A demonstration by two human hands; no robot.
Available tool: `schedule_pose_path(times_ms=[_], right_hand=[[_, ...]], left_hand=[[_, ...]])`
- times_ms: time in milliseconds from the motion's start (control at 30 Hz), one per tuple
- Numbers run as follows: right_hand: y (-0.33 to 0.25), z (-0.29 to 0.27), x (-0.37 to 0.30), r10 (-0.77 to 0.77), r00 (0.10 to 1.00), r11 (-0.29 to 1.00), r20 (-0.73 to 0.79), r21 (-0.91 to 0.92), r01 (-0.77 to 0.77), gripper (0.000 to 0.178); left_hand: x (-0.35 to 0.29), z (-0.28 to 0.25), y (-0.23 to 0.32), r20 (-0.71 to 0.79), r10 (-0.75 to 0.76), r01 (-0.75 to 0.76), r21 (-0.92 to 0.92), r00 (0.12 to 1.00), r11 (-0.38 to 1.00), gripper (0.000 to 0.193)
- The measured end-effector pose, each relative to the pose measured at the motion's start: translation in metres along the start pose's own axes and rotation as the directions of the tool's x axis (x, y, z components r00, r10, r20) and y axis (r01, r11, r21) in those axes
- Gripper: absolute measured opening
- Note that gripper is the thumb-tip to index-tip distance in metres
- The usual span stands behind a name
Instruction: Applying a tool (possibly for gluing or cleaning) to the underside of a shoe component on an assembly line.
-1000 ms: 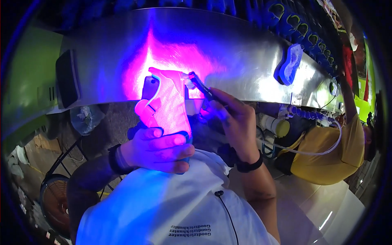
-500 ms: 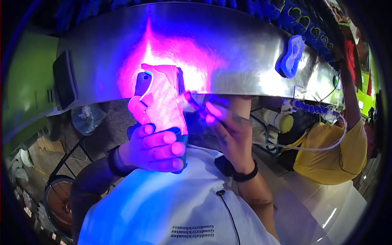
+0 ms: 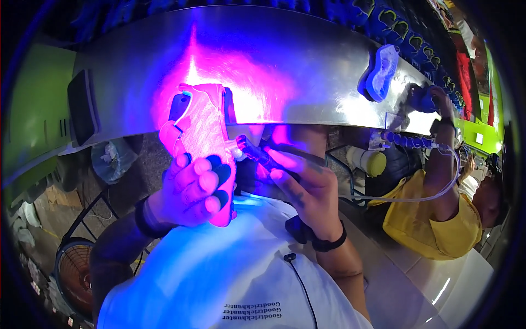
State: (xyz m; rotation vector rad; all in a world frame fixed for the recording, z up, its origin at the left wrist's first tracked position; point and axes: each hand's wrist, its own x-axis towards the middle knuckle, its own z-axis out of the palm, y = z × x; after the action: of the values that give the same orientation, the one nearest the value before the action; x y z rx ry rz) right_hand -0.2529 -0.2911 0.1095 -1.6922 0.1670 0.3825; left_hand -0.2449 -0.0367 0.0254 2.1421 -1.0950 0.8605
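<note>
A low shoe [image 3: 204,123], glowing pink under the light, is in my left hand [image 3: 189,189]. Its fingers wrap round the lower end of the shoe, whose opening points away from me. My right hand [image 3: 311,189] pinches the dark handle of a small brush [image 3: 256,152]. The brush's pale tip is at the right side of the shoe, low on its edge; whether it touches is hard to tell in the glare. Part of the shoe is hidden behind my left fingers.
A curved metal bench [image 3: 323,98] spans the front. On it lie a blue-and-white shoe sole [image 3: 382,74] and a dark flat panel [image 3: 83,107]. Shoes [image 3: 392,24] line the far edge. At right, a co-worker in yellow [image 3: 433,219] reaches onto the bench. A fan [image 3: 75,277] stands lower left.
The shoe and my left hand have shifted left, and the shoe has turned slightly. The brush has come to the shoe's right edge. The co-worker's arm has swung onto the bench.
</note>
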Motion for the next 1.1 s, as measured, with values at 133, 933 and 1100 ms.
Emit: schedule_pose_path(times_ms=[133, 933, 1100], right_hand=[[-0.007, -0.005, -0.011, -0.095, 0.995, 0.991, -0.022, -0.099, 0.093, 0.035], [-0.048, -0.027, -0.008, -0.595, 0.796, 0.731, -0.109, -0.484, 0.481, 0.037], [-0.054, -0.029, 0.02, -0.729, 0.678, 0.599, -0.09, -0.563, 0.57, 0.042]], left_hand=[[0.01, -0.004, 0.004, 0.1, -0.033, 0.026, 0.067, 0.994, 0.997, 0.051], [0.135, -0.01, -0.006, 0.175, -0.398, 0.425, -0.158, 0.9, 0.891, 0.081], [0.155, -0.019, -0.02, 0.278, -0.451, 0.504, -0.163, 0.848, 0.848, 0.084]])
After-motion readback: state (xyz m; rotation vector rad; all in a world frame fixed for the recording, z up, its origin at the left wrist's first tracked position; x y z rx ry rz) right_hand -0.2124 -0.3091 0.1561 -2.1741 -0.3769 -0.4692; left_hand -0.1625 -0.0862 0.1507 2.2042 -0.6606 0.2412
